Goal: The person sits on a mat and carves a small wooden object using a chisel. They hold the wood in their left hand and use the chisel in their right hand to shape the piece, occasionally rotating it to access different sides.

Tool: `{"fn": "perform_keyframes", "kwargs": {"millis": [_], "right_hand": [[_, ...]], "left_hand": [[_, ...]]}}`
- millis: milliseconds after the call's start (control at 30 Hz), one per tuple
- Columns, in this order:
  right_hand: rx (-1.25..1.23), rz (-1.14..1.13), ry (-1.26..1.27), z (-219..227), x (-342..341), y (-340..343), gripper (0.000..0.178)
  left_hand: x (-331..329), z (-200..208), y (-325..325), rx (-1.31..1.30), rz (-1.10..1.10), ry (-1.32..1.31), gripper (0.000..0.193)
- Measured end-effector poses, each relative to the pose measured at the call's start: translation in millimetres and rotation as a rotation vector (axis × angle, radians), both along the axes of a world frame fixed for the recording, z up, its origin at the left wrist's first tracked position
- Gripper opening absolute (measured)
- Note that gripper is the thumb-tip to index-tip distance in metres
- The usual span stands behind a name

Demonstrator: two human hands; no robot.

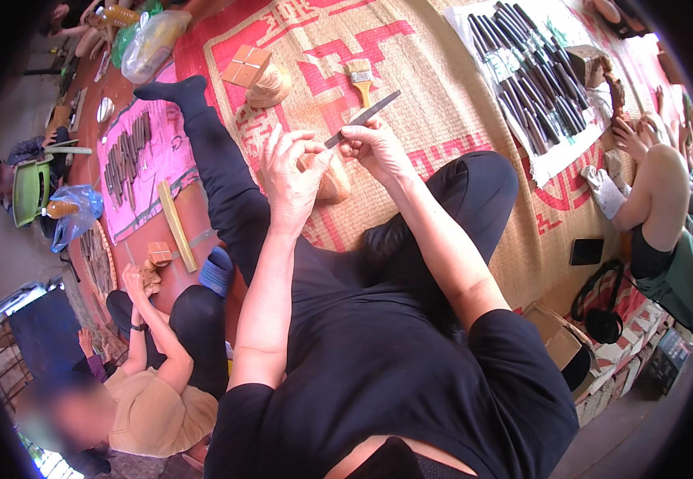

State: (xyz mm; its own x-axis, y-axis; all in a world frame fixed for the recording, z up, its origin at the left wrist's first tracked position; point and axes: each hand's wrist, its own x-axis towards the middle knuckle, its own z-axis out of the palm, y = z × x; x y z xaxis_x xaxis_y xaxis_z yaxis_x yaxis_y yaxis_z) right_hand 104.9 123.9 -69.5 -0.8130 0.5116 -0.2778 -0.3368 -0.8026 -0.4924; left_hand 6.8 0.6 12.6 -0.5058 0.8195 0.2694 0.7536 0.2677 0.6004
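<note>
A woven mat (442, 88) with red patterns lies over a reddish tiled floor (132, 252), with a green chair (33, 194) at far left and bright light around a dark grille (3, 361).

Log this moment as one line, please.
right hand: holds dark flat tool | left hand: by tool's lower end, contact unclear | ahead: brush on patterned mat
</note>
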Motion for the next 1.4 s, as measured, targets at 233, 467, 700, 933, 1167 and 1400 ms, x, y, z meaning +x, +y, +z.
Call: {"fn": "perform_keyframes", "kwargs": {"millis": [233, 467, 700, 933, 1167, 1400], "right_hand": [[0.019, 0.016, 0.046, 7, -1, -3, 0.009], [-0.014, 0.032, 0.070, 2, -2, -5, 0.009], [0.054, 0.012, 0.038, 4, 2, -14, 0.006], [0.133, -0.172, -0.216, -14, 0, 7, 0.007], [0.191, -0.160, -0.406, -40, -7, 10, 0.011], [0.246, -0.036, -0.473, -63, -10, 2, 0.015]], "left_hand": [[0, -4, 4, 0.061, 0.022, -0.015, 0.011], [2, 1, 3, 0.057, -0.016, 0.020, 0.010], [5, 0, -9, 0.015, -0.014, 0.112, 0.012], [-9, 3, -21, 0.038, 0.048, 0.152, 0.008], [-5, -10, -19, -0.211, 0.029, 0.293, 0.040], [-17, -16, -39, -0.119, 0.156, 0.240, 0.031]]}}
